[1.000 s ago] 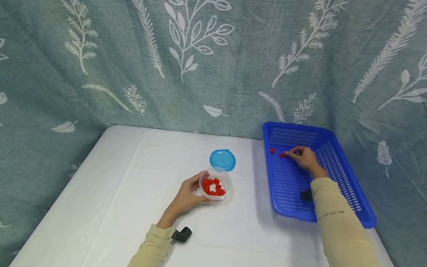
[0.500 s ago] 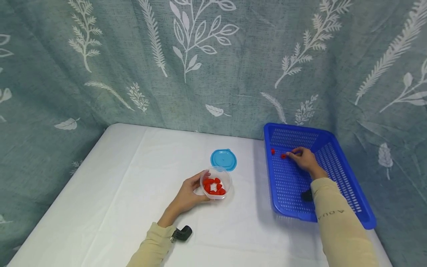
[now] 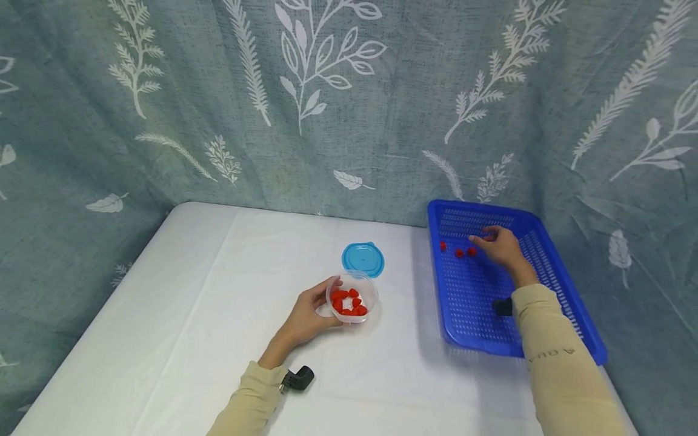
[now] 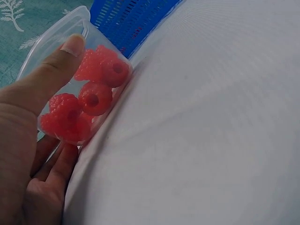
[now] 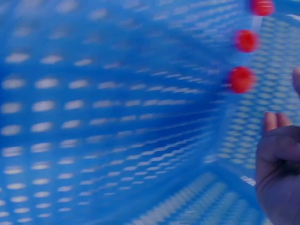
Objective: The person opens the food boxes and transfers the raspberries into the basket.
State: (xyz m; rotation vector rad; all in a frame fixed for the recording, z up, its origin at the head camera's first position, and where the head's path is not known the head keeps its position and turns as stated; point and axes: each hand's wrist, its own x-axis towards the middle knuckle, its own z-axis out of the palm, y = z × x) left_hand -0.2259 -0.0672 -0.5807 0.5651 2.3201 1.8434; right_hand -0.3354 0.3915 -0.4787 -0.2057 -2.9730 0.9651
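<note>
So the white cloth-covered table (image 3: 207, 315) runs well off to the left of everything, with a grey-green leaf-print curtain (image 3: 398, 145) along the back edge. At the right end sits a deep blue perforated plastic basket (image 3: 469, 309), its raised walls boxing in whatever reaches inside.

The right hand (image 3: 504, 251) is in there, thumb and fingers apart with a gap between them. Three small red bumpy raspberries (image 3: 459, 253) lie on the basket floor near the left wall, and the rightmost is just below the thumb tip. Right wrist view is pretty smeared and cuts the hand off, so I can't say whether the fingertips touch that one.

Left hand (image 3: 308, 318) has a solid hold on a clear round plastic tub (image 3: 372, 293), thumb on the near side and fingers round the far side (the berries bunched in the bottom show right through the wall). A flat round light-blue plastic lid (image 3: 363, 259) lies just behind the tub. Between the tub and the berries in the basket stands the basket's left wall, with a strip of white cloth before it.
</note>
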